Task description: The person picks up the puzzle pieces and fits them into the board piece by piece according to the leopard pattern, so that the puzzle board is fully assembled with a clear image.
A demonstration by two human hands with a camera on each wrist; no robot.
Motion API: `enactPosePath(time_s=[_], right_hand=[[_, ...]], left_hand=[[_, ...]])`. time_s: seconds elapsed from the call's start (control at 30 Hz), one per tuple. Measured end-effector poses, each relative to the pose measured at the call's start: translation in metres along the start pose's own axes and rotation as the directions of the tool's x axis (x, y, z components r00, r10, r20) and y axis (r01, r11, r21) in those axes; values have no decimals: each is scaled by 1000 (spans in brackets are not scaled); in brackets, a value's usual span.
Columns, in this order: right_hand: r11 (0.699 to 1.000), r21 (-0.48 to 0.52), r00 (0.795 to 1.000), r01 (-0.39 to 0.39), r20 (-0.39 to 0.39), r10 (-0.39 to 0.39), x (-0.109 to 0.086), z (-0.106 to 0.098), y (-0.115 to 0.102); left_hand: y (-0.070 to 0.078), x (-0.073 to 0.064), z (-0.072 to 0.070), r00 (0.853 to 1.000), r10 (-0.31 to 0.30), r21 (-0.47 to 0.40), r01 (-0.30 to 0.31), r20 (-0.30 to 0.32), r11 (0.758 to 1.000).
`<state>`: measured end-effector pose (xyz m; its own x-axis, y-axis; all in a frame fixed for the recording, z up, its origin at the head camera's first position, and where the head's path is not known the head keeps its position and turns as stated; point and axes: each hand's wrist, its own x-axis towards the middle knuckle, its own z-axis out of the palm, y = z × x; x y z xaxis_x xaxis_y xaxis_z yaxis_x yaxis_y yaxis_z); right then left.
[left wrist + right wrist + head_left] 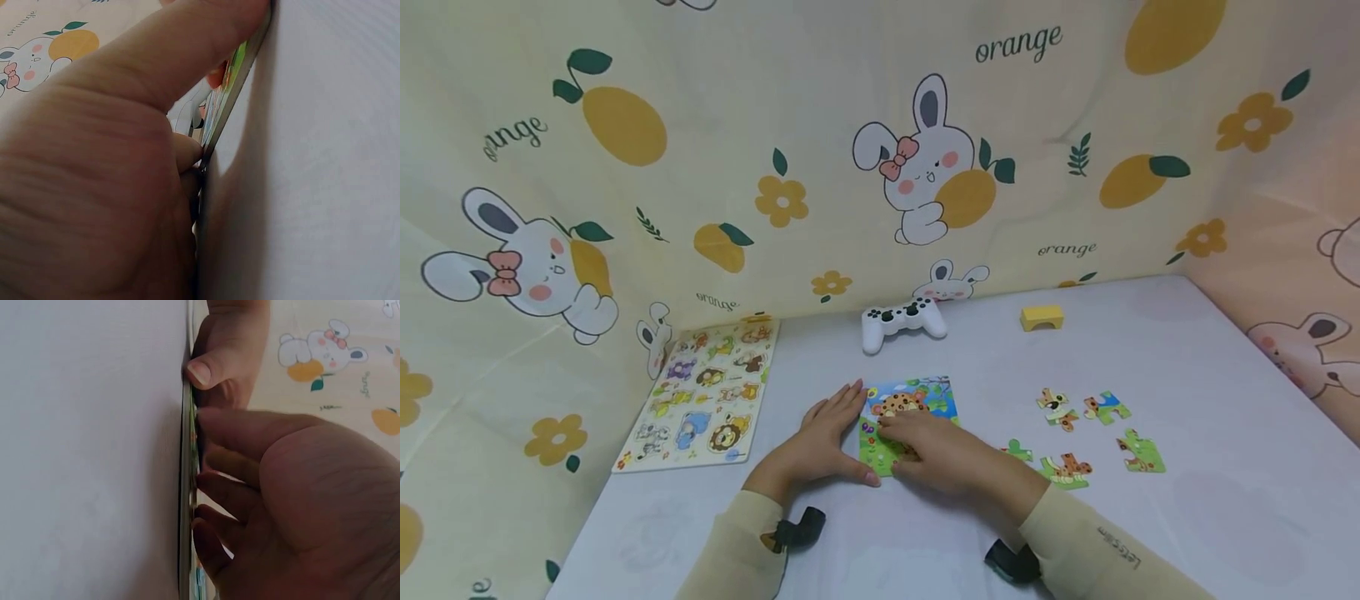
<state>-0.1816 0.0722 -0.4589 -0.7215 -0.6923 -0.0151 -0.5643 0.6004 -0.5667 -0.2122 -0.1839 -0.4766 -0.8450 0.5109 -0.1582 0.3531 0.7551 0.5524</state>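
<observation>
A square jigsaw puzzle board (934, 390) with a spotted animal on a blue and green scene lies on the white table. My left hand (823, 446) rests along its left side, fingers extended toward the far corner and thumb at the near edge. The right hand (936, 454) lies over the board's middle and right, its fingertips touching the picture and covering part of it. In the right wrist view, the fingertips of that hand (300, 494) meet the board's face (194, 447) at separate spots. The left thumb (187, 50) touches the board's rim in the left wrist view.
Loose puzzle pieces (1141, 452) lie to the right, one partly behind the right forearm. An animal board (751, 450) lies at the left. A white game controller (904, 321) and a yellow arch block (1042, 317) stand at the back, before a patterned cloth.
</observation>
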Motion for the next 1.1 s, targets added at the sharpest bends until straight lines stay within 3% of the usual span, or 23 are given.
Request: enactPosePath(time_s=[0.27, 0.4, 0.53, 0.63, 0.77, 0.9, 1.1], right_hand=[[974, 223, 999, -43, -6, 45, -13, -7, 5], [942, 334, 997, -25, -62, 49, -25, -15, 9], [891, 454, 992, 25, -121, 34, -39, -25, 17], [866, 498, 986, 52, -165, 36, -52, -31, 25], [839, 543, 971, 37, -217, 97, -72, -40, 39], [789, 606, 958, 94, -271, 94, -90, -53, 60], [753, 642, 934, 143, -339, 111, -113, -77, 89]], left_hand=[[1, -1, 2, 1000, 2, 2, -2, -4, 1000], [2, -1, 1, 1000, -10, 7, 10, -3, 1000], [2, 0, 1, 1000, -21, 4, 21, 2, 1000], [2, 1, 2, 1000, -23, 3, 23, 4, 1000], [3, 2, 2, 1000, -22, 7, 22, 1, 1000], [3, 1, 2, 1000, -26, 14, 26, -3, 1000], [2, 1, 2, 999, -33, 16, 33, -3, 999]])
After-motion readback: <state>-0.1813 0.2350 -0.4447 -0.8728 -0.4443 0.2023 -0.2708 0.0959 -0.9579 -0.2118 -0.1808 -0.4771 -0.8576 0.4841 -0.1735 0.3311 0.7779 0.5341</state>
